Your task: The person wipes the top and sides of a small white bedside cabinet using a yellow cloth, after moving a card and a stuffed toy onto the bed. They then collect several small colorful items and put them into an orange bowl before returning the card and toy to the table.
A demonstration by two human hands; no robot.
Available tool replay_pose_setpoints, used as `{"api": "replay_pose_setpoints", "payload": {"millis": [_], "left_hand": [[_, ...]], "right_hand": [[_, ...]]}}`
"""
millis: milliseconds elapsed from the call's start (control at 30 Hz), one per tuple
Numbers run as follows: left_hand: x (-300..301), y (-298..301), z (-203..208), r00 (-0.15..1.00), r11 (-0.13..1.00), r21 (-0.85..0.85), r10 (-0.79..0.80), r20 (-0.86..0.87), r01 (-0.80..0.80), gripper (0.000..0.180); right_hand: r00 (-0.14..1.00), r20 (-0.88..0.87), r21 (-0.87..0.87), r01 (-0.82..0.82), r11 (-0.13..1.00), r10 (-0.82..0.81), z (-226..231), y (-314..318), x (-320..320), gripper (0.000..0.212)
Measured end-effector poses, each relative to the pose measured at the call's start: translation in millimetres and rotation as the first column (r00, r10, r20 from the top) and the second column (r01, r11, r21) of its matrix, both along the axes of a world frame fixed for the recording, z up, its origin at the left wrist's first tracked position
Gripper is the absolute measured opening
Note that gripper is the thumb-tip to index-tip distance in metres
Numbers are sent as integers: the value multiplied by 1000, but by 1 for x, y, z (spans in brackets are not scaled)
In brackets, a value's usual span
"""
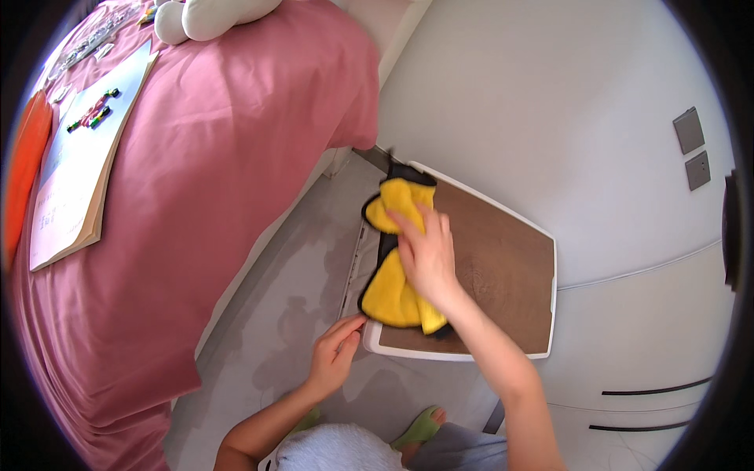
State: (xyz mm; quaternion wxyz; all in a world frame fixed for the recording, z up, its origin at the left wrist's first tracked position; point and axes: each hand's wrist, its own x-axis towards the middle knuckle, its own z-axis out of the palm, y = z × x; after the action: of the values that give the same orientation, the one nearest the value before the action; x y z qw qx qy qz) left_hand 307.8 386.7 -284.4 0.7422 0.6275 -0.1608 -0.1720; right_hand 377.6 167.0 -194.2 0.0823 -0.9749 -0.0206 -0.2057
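My right hand (428,251) presses down on a yellow cloth (390,290) with black edging, fingers bent into its folds. The bunched cloth lies over the left part of a small cabinet's top (503,275), a brown wood-grain panel with a raised white rim. At the near left corner of that cabinet, my left hand (336,355) grips the edge with thumb and fingers close together. The undersides of the fingers of both hands are hidden.
On the left stands a bed with a pink cover (259,118), bearing an open book (86,173), an orange item (30,173) and a white plush toy (216,17). A pale wall (534,102) with grey switch plates (689,130) rises behind the cabinet. My green slippers (422,426) rest on the grey floor.
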Motion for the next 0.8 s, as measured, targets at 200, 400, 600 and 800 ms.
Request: {"api": "replay_pose_setpoints", "payload": {"millis": [200,400,600,800], "left_hand": [[10,10,-8,973,993,-79,-100,-208,85,26],[13,19,3,980,995,-7,-98,-174,98,26],[7,12,18,981,991,19,-129,-145,133,28],[21,37,27,988,988,28,151,1,-151,30]], "right_hand": [[986,-156,12,-64,998,65,16,67,-106,56],[991,-75,-22,-117,993,115,-2,38,-46,54],[987,121,-58,114,992,-106,-9,-35,68,41],[999,7,-22,35,999,-35,1,24,23,38]]}}
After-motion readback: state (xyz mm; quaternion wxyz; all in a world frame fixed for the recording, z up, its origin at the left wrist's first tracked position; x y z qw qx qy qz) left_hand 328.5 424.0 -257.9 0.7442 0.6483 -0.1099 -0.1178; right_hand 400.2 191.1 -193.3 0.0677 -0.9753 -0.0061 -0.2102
